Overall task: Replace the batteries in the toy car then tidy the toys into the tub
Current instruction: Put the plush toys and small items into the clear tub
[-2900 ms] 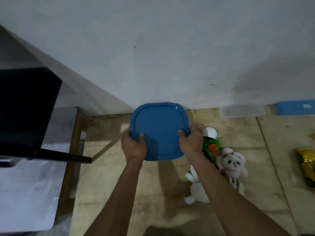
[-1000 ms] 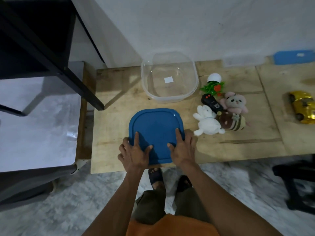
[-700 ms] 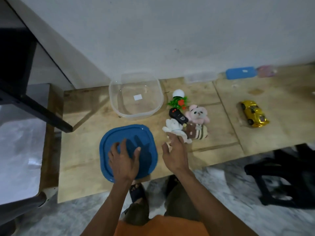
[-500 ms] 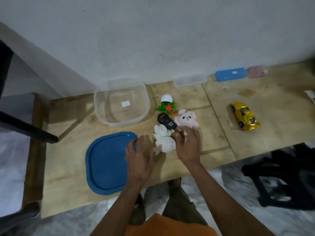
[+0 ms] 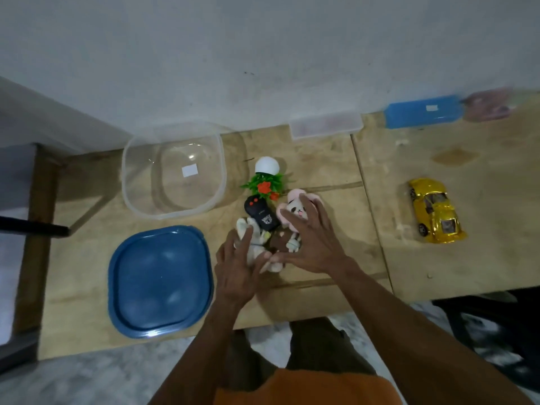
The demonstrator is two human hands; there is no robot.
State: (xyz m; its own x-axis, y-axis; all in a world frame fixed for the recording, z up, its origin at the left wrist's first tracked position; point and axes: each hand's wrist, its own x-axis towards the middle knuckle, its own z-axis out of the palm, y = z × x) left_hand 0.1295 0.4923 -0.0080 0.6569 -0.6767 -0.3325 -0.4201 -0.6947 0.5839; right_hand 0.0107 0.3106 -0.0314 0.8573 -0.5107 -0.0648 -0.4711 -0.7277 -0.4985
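Note:
A clear plastic tub [image 5: 126, 182] stands open at the back left of the wooden table, and its blue lid [image 5: 160, 280] lies flat in front of it. To the right of the tub is a pile of toys: a white bunny plush [image 5: 252, 246], a black remote [image 5: 261, 214], a pink plush [image 5: 294, 209], a brown plush [image 5: 281, 242] and a toy plant in a white pot [image 5: 266, 175]. My left hand [image 5: 238, 270] rests spread on the bunny. My right hand [image 5: 311, 244] lies spread over the pink and brown plush. A yellow toy car [image 5: 435, 210] sits apart on the right.
A clear flat box [image 5: 324, 128], a blue box [image 5: 423, 111] and a blurred pinkish thing [image 5: 488, 105] lie along the wall. A black bar [image 5: 32, 228] juts in from the left. A dark stool [image 5: 482, 331] stands below the table's front right edge.
I took the blue lid off the tub and laid it on the table in front. Both hands then left it and moved right onto the toy pile.

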